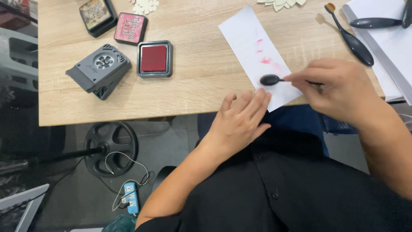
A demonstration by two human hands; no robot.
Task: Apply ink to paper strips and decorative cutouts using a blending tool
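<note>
Light wooden table (pixel 193 86) holds white paper strip (pixel 257 51); grey floor (pixel 167 146) below.

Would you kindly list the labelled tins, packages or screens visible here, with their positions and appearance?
Pink-lidded ink pad: closed, square, black-edged, table's far left.
Dark-lidded ink pad: closed, square, brownish label, beside the pink one.
Open ink pad: red, grey frame, unlabelled.
Laptop corner: floor, lower left, screen detail unclear.

white paper strip (pixel 257 51), pink smears | black brush (pixel 271 79) | red ink pad (pixel 154 58) | light wood-grain table (pixel 201 86)
</note>
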